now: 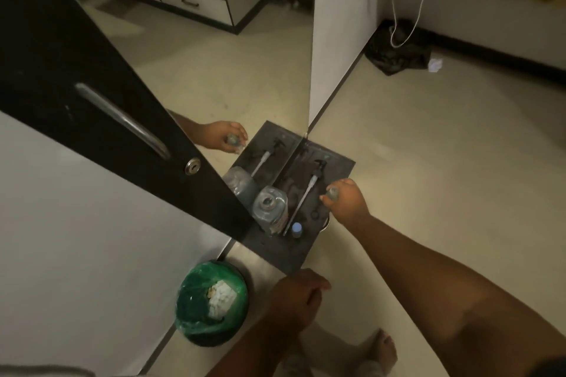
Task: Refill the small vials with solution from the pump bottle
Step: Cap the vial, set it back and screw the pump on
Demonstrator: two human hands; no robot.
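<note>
The pump bottle (pixel 271 206) stands upright on a small dark shelf (pixel 294 257) set against a mirror, its mouth open toward the camera. Its pump head with the long dip tube (pixel 306 193) is out of the bottle and lies flat on the shelf just right of it. The tube's long axis runs from the near left, beside a blue-capped vial (pixel 297 228), to the far right, where the black nozzle end points away toward the mirror edge.

The right hand (pixel 347 199) is over the shelf's right side, fingers curled closed around a small vial (pixel 331 194), whose grey top shows above the fingers. Whether that vial is capped or already filled cannot be told. The left hand (pixel 298 294) hangs near, below the shelf's front corner, loosely curled; it seems to hold nothing, though its palm is hidden.

The task looks to be in its early or middle part: the bottle is opened and one vial is in hand, but no liquid is seen moving. The blue-capped vial stands upright and closed on the shelf, so it is either finished or waiting.
</note>
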